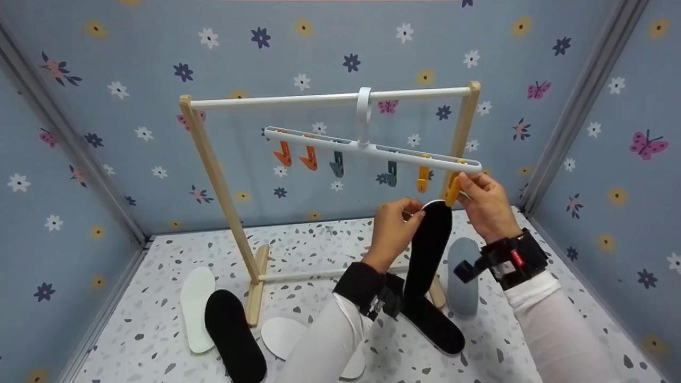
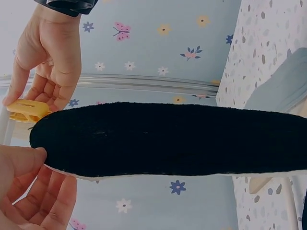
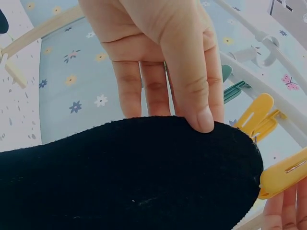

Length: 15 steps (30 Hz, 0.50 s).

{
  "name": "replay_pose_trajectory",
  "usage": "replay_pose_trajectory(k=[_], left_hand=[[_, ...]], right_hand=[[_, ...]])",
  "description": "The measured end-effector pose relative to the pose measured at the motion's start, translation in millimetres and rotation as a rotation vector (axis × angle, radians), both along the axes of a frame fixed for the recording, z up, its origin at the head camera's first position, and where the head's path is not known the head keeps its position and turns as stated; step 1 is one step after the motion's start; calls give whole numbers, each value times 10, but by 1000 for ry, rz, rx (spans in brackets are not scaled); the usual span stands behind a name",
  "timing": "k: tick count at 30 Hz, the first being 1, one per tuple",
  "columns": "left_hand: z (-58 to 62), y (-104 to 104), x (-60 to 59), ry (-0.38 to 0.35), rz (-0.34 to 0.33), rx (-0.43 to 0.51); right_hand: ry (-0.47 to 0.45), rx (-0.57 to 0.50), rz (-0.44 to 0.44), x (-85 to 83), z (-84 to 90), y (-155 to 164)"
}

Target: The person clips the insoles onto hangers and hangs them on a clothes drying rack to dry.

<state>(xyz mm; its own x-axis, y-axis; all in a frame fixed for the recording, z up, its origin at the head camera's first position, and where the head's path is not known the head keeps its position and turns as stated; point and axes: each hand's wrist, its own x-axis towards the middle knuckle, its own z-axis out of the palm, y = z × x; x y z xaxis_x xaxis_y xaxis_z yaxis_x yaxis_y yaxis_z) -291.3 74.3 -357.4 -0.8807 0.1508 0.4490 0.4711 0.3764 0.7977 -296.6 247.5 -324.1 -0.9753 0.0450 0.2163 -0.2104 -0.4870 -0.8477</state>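
Observation:
My left hand (image 1: 410, 214) pinches the rounded top end of a black insole (image 1: 427, 250), which hangs upright with its top edge against the yellow clip (image 1: 452, 190). My right hand (image 1: 464, 186) pinches that clip at the right end of the white clip hanger (image 1: 372, 149). In the left wrist view the black insole (image 2: 168, 139) fills the middle, and the yellow clip (image 2: 26, 110) touches its tip. In the right wrist view the thumb of my left hand (image 3: 192, 96) presses on the black insole (image 3: 124, 177) beside the yellow clip (image 3: 283, 177).
The hanger hangs from a wooden rack (image 1: 213, 175) with a white top bar and carries orange, teal and yellow clips. On the speckled floor lie a white insole (image 1: 196, 308), a black insole (image 1: 234, 338), another white one (image 1: 282, 335), a grey one (image 1: 463, 276) and a black one (image 1: 439, 327). Walls close in on three sides.

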Motion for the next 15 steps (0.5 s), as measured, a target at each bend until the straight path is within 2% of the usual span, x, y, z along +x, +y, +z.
replay_pose_trajectory(k=[15], left_hand=[[66,112,-28,-60,-39,13]], right_hand=[[38,13,-1,-23,-8,17]])
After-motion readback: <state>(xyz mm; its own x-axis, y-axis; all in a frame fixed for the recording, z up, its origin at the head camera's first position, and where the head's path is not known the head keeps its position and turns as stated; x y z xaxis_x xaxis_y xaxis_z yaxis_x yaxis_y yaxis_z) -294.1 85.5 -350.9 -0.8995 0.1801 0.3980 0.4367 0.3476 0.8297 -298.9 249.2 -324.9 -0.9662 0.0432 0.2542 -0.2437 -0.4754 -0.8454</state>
